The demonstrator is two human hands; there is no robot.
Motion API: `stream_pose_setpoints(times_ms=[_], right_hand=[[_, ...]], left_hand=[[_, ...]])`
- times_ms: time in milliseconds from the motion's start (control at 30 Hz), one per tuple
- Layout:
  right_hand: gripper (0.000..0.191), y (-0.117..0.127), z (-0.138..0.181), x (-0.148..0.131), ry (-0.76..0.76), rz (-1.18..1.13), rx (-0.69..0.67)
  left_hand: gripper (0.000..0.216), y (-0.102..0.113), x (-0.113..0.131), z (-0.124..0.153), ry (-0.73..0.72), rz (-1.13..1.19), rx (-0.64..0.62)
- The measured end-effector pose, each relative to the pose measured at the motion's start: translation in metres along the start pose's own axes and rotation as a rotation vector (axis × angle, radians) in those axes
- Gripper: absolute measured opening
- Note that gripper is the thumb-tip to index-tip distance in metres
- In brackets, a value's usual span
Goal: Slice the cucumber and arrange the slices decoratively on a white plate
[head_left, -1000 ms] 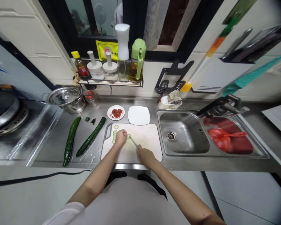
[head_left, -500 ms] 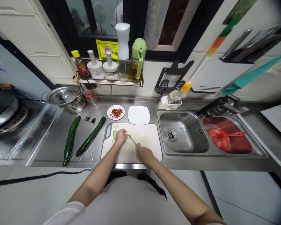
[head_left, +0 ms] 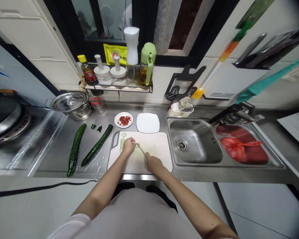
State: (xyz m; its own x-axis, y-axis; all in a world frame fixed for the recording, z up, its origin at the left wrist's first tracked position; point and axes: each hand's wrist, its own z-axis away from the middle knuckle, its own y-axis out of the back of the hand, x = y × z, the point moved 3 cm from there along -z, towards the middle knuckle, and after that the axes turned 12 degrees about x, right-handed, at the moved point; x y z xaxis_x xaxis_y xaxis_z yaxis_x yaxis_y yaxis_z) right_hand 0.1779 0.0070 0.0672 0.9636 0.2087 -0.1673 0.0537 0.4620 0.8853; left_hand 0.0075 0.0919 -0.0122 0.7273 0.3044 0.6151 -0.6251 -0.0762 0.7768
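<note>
A person in a light shirt stands at a metal kitchen counter, both bare hands over a white cutting board point(head_left: 154, 141). The right hand point(head_left: 154, 163) is closed around the handle end of a slim knife point(head_left: 142, 151), which points up and to the left. At the knife's tip is a round, green-rimmed cucumber slice point(head_left: 137, 145). The left hand point(head_left: 128, 145) is just beside that slice, fingers bent together; whether they grip anything cannot be told. Partly behind the left hand, a row of overlapping slices point(head_left: 122, 143) lies on the board, with a single slice point(head_left: 124, 135) above it. Left of the board are two long green cucumbers, one farther left point(head_left: 76, 149) and one nearer point(head_left: 97, 146), with two small cut ends point(head_left: 99, 129) near their tops. Beyond the board sit a plate of chopped red pieces point(head_left: 124, 120) and a white square plate point(head_left: 148, 123).
</note>
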Motion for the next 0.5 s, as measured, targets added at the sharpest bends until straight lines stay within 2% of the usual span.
stream_pose_setpoints(times_ms=[500], right_hand=[[0.040, 0.0047, 0.0024, -0.0022, -0.016, -0.014, 0.000]], left_hand=[[0.009, -0.0001, 0.0011, 0.0006, 0.004, -0.020, -0.002]])
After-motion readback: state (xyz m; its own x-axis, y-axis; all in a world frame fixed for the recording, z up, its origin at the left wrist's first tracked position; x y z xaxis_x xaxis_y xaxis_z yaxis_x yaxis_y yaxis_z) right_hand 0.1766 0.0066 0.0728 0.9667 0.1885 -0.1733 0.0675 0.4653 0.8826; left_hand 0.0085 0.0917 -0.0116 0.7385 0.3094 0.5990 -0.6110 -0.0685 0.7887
